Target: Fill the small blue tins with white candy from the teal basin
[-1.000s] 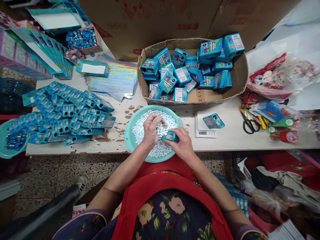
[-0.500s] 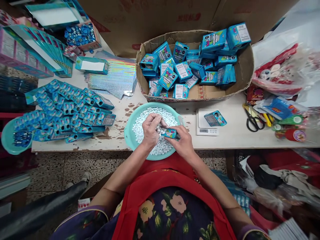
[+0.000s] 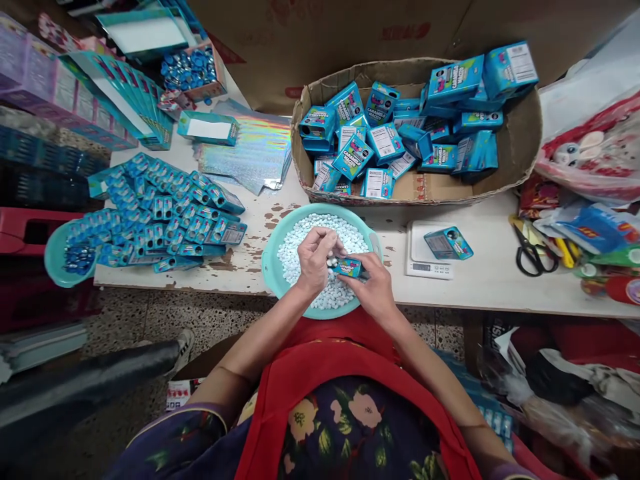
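Note:
A mint-green basin point(image 3: 271, 259) full of small white candies point(image 3: 334, 297) stands at the table's front edge. Over it, my right hand point(image 3: 374, 283) grips a small blue candy box point(image 3: 349, 267), tilted with its end toward my left hand. My left hand point(image 3: 316, 259) is closed with fingertips pinched together, and a few white candies point(image 3: 331, 259) show between it and the box end. To the right, another blue box point(image 3: 449, 243) lies on a white kitchen scale point(image 3: 417, 248).
A cut-down cardboard box point(image 3: 520, 143) of blue candy boxes stands behind the basin. Small blue boxes point(image 3: 165, 210) are heaped at left beside a second green bowl point(image 3: 56, 257). Black scissors point(image 3: 533, 257) lie at right. A person's leg point(image 3: 115, 373) shows at lower left.
The view has swung to the left, so the table's things sit farther right. Both hands stay over the basin, the right still gripping the candy box, the left still pinched beside it.

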`<act>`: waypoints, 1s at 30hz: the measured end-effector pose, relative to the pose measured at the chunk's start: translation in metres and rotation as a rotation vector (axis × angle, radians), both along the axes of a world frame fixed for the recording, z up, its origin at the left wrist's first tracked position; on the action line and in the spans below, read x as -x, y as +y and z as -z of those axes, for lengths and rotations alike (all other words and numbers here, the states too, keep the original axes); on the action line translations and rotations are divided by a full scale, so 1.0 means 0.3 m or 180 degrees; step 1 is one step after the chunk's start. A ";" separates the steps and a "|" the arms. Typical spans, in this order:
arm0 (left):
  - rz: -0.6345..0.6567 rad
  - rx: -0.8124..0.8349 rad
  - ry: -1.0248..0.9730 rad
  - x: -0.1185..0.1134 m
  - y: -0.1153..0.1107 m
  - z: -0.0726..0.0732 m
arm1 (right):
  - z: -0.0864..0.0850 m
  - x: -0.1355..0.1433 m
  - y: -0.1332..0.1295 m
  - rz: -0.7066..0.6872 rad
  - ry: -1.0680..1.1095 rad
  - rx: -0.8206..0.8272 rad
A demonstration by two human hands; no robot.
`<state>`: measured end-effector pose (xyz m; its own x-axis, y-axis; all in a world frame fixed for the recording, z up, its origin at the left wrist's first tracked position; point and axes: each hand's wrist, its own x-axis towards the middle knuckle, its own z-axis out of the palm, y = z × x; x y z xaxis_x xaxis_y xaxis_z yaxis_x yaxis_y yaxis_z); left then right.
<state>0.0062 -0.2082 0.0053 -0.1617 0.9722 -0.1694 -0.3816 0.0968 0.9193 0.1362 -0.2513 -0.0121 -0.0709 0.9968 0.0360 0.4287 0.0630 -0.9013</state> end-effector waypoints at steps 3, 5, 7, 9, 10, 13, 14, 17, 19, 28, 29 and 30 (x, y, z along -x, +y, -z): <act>-0.0023 0.0002 0.0063 0.004 -0.003 0.000 | 0.000 0.010 0.003 -0.0023 0.0113 -0.0001; 0.0040 -0.0013 0.0140 0.004 -0.013 -0.008 | 0.003 0.020 0.008 -0.0004 0.0182 -0.0009; 0.0255 -0.0004 0.0163 0.007 -0.024 -0.021 | 0.006 0.029 0.013 -0.0026 0.0213 0.0052; 0.0453 0.0012 0.0145 0.020 -0.025 -0.030 | 0.007 0.031 0.014 -0.0098 0.0271 0.0166; 0.0450 0.0009 0.0159 0.033 -0.017 -0.027 | 0.005 0.026 0.011 -0.0134 0.0317 0.0208; 0.0162 -0.0066 0.0775 0.098 0.042 0.029 | -0.006 -0.011 -0.006 -0.0170 0.0459 0.0176; 0.0134 -0.0092 0.1262 0.122 0.069 0.068 | -0.009 -0.029 -0.014 -0.0138 0.0501 0.0122; 0.0799 -0.0168 0.3257 0.163 0.138 0.216 | -0.011 -0.075 -0.035 -0.0051 0.0527 0.0049; 0.1361 -0.0201 0.4317 0.150 0.152 0.309 | -0.010 -0.094 -0.043 -0.0031 0.0461 0.0076; 0.1355 0.0182 0.3547 0.075 0.022 0.390 | -0.021 -0.112 -0.044 0.0350 0.0391 0.0079; 0.1131 0.0275 0.3170 0.084 0.012 0.385 | -0.018 -0.111 -0.042 0.0368 0.0371 0.0115; 0.0939 0.0347 0.2894 0.095 0.005 0.378 | -0.015 -0.108 -0.040 0.0385 0.0339 0.0154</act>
